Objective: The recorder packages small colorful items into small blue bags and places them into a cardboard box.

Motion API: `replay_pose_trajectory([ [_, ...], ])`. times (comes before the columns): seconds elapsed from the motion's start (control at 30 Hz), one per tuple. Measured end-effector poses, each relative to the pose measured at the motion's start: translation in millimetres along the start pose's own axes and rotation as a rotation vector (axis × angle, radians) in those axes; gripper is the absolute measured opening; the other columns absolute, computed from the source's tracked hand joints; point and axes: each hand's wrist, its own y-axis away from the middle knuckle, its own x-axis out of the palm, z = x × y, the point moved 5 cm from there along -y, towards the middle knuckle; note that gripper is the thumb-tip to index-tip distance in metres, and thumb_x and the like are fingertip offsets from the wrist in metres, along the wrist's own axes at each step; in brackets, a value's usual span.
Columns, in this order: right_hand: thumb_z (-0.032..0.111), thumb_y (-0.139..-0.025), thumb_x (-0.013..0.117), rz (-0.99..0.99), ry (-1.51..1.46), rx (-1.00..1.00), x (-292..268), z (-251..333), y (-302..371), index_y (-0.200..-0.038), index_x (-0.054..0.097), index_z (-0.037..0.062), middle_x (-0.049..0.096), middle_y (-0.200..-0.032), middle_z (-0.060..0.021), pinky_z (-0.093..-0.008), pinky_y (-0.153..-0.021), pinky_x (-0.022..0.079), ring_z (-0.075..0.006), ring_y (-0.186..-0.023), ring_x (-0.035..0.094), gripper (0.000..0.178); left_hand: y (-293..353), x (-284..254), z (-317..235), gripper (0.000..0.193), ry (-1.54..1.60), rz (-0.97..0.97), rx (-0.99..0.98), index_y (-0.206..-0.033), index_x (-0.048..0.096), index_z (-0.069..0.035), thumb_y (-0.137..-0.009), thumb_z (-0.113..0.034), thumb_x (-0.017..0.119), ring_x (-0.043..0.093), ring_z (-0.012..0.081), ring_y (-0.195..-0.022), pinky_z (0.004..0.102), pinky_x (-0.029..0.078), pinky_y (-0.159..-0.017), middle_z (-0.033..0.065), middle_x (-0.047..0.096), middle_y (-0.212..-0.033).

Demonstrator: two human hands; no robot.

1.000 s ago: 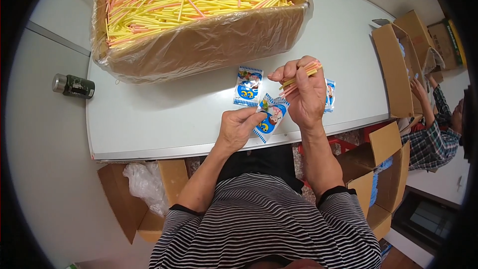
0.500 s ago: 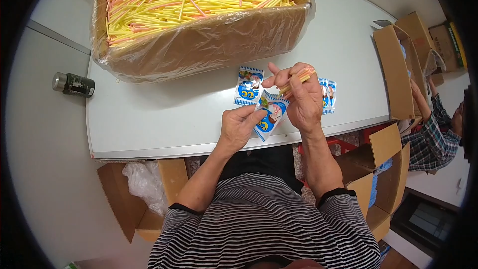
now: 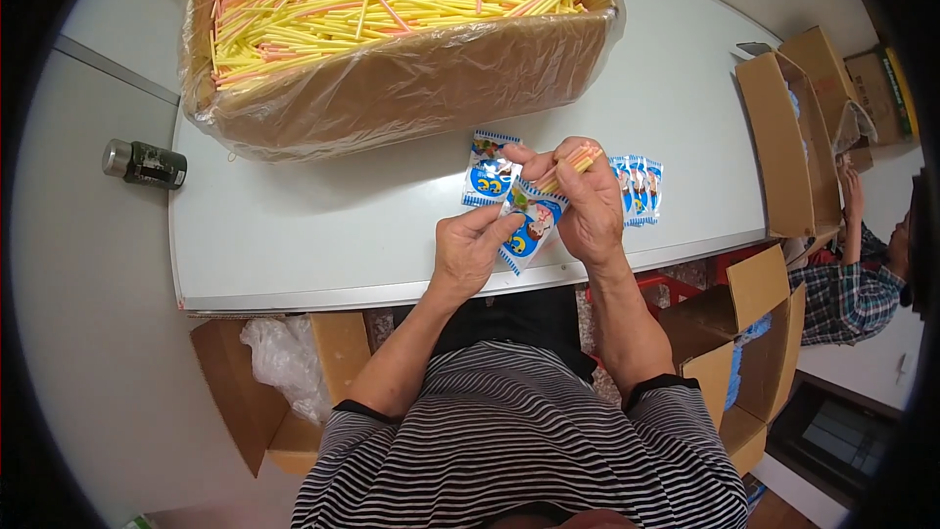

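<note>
My left hand (image 3: 470, 247) pinches a small blue and white printed packet (image 3: 532, 223) by its left side, above the near edge of the table. In my right hand (image 3: 590, 206) is a bunch of thin pink and yellow sticks (image 3: 571, 168), gripped between thumb and curled fingers. The lower ends of the sticks are at the packet's upper edge; whether they are inside it I cannot tell. Another such packet (image 3: 490, 168) lies flat just beyond my left hand. Several more packets (image 3: 641, 190) lie overlapping to the right of my right hand.
A large plastic-lined cardboard box (image 3: 411, 88) full of pink and yellow sticks stands at the back of the white table (image 3: 294, 235). A dark flask (image 3: 147, 165) is at the left. Open cartons (image 3: 774, 137) stand right, where a co-worker in a plaid shirt (image 3: 852, 299) reaches in.
My right hand has moved slightly left and down, bringing the sticks against the packet's top edge, and its fingers have curled in more. My left hand has stayed put with the packet.
</note>
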Motion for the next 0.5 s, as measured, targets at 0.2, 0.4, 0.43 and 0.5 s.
replay_pose_trajectory([
  [0.2,0.019,-0.106,0.046,-0.078,-0.029,0.164,0,-10,1,-0.103,0.052,0.0022,0.068,-0.106,-0.0195,-0.0485,-0.109,0.042,-0.0383,-0.126,0.057,0.018,0,1,-2,0.024,0.017,-0.04,-0.002,-0.111,0.072,0.005,-0.094,-0.012,0.071,0.064,0.0072,-0.083,0.0235,0.053,-0.073,0.0061,0.073,-0.094],
  [0.4,0.031,-0.11,0.035,-0.105,-0.242,0.267,-8,-15,-7,-0.09,0.053,0.0026,0.068,-0.107,-0.0219,-0.0456,-0.108,0.045,-0.0344,-0.12,0.061,0.039,-3,4,1,0.029,0.027,-0.038,-0.02,-0.117,0.069,0.007,-0.094,-0.011,0.071,0.065,0.0089,-0.088,0.024,0.054,-0.079,0.0085,0.074,-0.099],
  [0.43,0.032,-0.11,0.034,-0.11,-0.193,0.304,-12,-19,-7,-0.091,0.054,0.0019,0.069,-0.107,-0.0218,-0.0458,-0.107,0.045,-0.0341,-0.118,0.062,0.041,-3,4,3,0.029,0.027,-0.037,-0.02,-0.117,0.069,0.007,-0.094,-0.011,0.071,0.065,0.0089,-0.088,0.024,0.054,-0.079,0.0085,0.074,-0.099],
  [0.5,0.033,-0.11,0.033,-0.114,-0.145,0.342,-15,-24,-6,-0.092,0.055,0.0013,0.069,-0.106,-0.0218,-0.0459,-0.107,0.046,-0.0338,-0.116,0.063,0.043,-4,5,6,0.031,0.07,-0.047,-0.023,-0.118,0.069,0.006,-0.094,-0.012,0.071,0.065,0.009,-0.089,0.0242,0.053,-0.08,0.0078,0.074,-0.1],
])
